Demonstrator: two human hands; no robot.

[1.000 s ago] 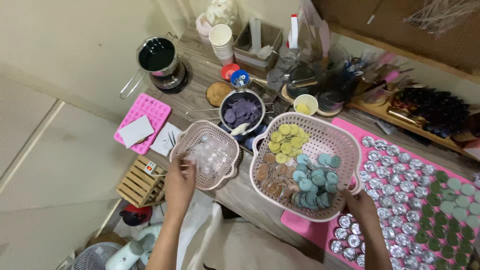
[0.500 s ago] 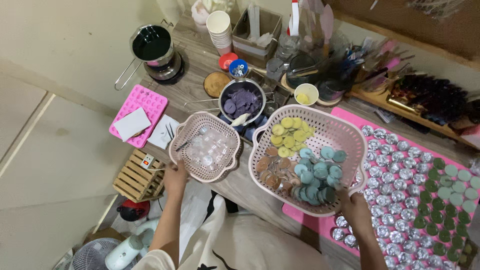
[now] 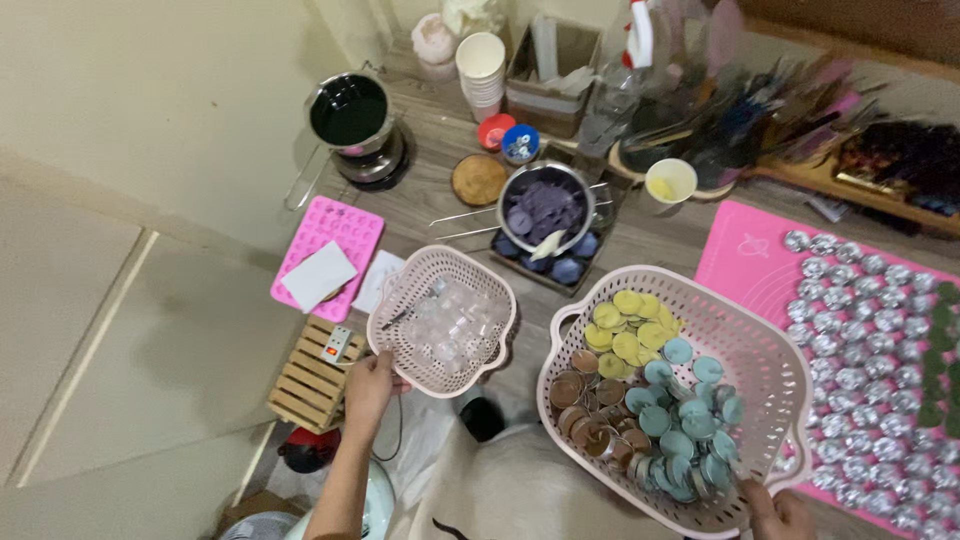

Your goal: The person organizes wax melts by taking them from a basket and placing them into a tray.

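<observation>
Since the frame a second ago I have drawn both baskets toward me, and the view has tipped up the bench. My left hand (image 3: pixel 368 388) has slid to the near rim of the small basket (image 3: pixel 441 318) and curls round it, thumb on top. My right hand (image 3: pixel 779 513) grips the near right rim of the big basket (image 3: pixel 674 395) — its fingers are mostly cut off by the frame edge, so I cannot tell how they lie.

Both baskets are pale pink slotted plastic, squarish with rounded corners, and they stand just beside each other at the bench's near edge. The small one holds clear, glossy cups; the big one holds flat round discs in clusters — yellow, brown, teal. To the right lies a pink mat (image 3: pixel 738 255) covered in rows of shiny foil cups (image 3: pixel 866 330). Behind the baskets a steel pot (image 3: pixel 547 208) holds purple lumps.
</observation>
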